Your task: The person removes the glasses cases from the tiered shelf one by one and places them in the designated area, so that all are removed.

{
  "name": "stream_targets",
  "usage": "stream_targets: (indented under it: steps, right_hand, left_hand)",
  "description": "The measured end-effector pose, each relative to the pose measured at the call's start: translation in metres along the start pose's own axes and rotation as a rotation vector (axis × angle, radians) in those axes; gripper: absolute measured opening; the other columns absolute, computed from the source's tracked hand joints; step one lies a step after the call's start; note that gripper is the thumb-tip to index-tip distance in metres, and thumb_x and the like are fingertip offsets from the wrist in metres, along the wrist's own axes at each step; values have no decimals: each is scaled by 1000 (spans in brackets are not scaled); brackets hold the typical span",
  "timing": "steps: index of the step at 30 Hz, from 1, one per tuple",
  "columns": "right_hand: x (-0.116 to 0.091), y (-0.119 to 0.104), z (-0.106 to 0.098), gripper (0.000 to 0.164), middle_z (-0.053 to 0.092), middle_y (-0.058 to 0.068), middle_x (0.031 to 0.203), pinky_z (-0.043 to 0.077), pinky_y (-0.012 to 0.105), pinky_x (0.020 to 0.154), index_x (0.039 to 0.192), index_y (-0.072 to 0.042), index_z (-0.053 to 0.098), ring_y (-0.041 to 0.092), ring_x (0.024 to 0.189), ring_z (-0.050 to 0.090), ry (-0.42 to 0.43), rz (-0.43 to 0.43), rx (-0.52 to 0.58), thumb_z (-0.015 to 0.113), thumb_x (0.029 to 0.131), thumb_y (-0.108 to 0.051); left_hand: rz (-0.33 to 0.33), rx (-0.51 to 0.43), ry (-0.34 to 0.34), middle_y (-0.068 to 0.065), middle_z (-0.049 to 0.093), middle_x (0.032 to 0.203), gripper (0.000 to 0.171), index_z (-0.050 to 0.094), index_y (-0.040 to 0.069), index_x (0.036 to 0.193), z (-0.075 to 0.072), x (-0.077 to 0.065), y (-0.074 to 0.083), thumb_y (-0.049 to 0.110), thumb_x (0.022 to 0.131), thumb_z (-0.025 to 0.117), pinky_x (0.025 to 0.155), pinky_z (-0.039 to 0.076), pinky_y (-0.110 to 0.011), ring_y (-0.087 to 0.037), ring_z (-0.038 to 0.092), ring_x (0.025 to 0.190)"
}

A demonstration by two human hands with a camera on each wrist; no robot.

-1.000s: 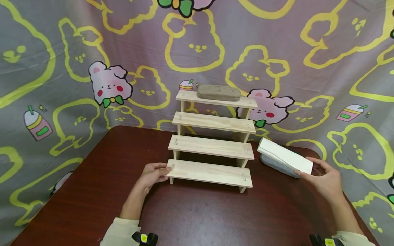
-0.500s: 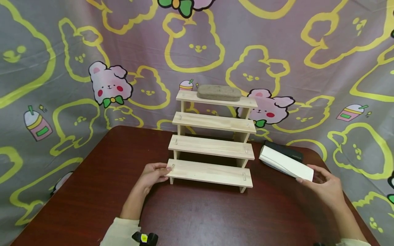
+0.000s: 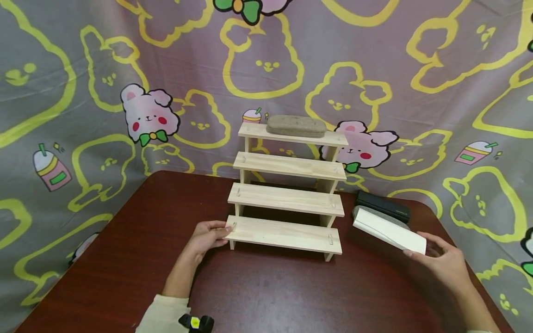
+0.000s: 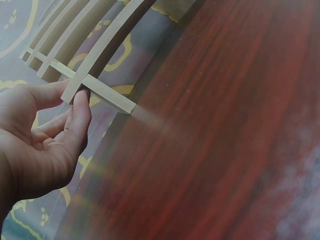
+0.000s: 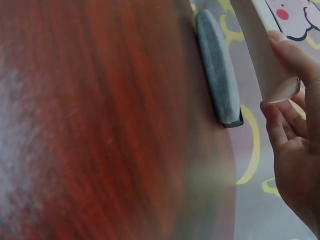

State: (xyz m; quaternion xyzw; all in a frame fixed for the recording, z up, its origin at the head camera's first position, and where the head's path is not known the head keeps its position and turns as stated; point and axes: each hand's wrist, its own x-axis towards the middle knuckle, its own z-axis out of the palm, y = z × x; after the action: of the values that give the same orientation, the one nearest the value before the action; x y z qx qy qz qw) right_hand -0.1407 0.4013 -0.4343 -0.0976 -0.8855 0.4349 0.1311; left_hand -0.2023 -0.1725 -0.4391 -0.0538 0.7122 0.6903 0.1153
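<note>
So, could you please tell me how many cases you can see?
4: brown case on the top shelf; white case in the right hand; grey case and black case behind it.

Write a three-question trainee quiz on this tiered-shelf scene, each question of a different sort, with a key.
1. True or false: the left hand grips the end of the lowest step of the wooden shelf.
2. Multiple choice: the brown case lies on A) the top step B) the third step C) the table.
3. Fill in: the right hand holds a ____ box.

Key: 1 true; 2 A; 3 white. The grey case and black case lie on the table behind the box.
</note>
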Motion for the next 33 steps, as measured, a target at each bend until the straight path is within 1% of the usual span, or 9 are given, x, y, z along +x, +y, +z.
stream_targets:
  steps: [7,11,20,22,24,26,27,31,33]
  right_hand:
    - [2,6,3,54,54,-37,87,51,2,65,125,-3,65,-19,80,56,0,-55,-28,89,78,-15]
    - [3,9,4,62,52,-39,87,50,2,63,129,4,61,-19,80,54,-22,-48,-72,89,79,-19]
    - [4,18,6,71,49,-41,92,51,6,61,131,7,57,-21,82,52,-58,-22,-123,90,78,-25]
    - [4,19,6,71,58,-30,99,51,6,61,131,7,58,-22,82,51,-59,-15,-146,90,78,-26]
    - [4,20,6,72,67,-10,108,51,6,60,131,6,58,-23,81,49,-61,-13,-172,91,77,-27]
    - [4,21,7,72,67,8,115,51,7,60,131,6,58,-23,81,49,-64,-14,-194,91,77,-28]
    - [4,21,7,73,67,12,117,51,7,60,131,6,58,-23,81,49,-67,-14,-198,91,77,-28]
    - [6,23,7,72,68,8,114,50,6,60,130,6,59,-22,81,51,-72,-24,-207,92,75,-28]
    - [7,24,7,73,68,14,117,48,5,60,131,6,59,-22,81,50,-79,-27,-215,92,75,-28]
  left_hand:
    - [2,0,1,-3,68,96,45,53,-17,133,0,1,0,7,97,65,68,60,-13,-3,65,77]
    - [3,3,5,-6,68,99,44,53,-17,133,0,1,0,6,97,65,69,60,-13,-4,65,78]
    - [2,-3,4,-3,67,95,43,54,-18,132,0,1,-1,6,97,64,68,60,-13,-3,65,77]
    - [3,-6,2,-2,67,95,43,53,-18,132,0,1,-1,6,97,64,68,60,-13,-3,65,77]
    - [4,-7,1,-2,67,94,43,53,-18,132,0,1,-1,6,97,64,68,60,-13,-3,65,76]
    - [4,-11,1,-2,67,94,43,53,-18,132,0,1,0,5,97,64,67,60,-13,-3,65,76]
    - [4,-12,1,-2,67,94,43,53,-18,132,0,1,0,5,97,64,67,60,-13,-3,65,76]
    - [2,-14,1,-2,67,93,43,53,-18,132,0,1,0,5,97,64,67,60,-12,-3,65,76]
    - [1,-13,1,-1,67,93,44,53,-18,132,0,1,-1,6,97,64,67,60,-12,-2,65,76]
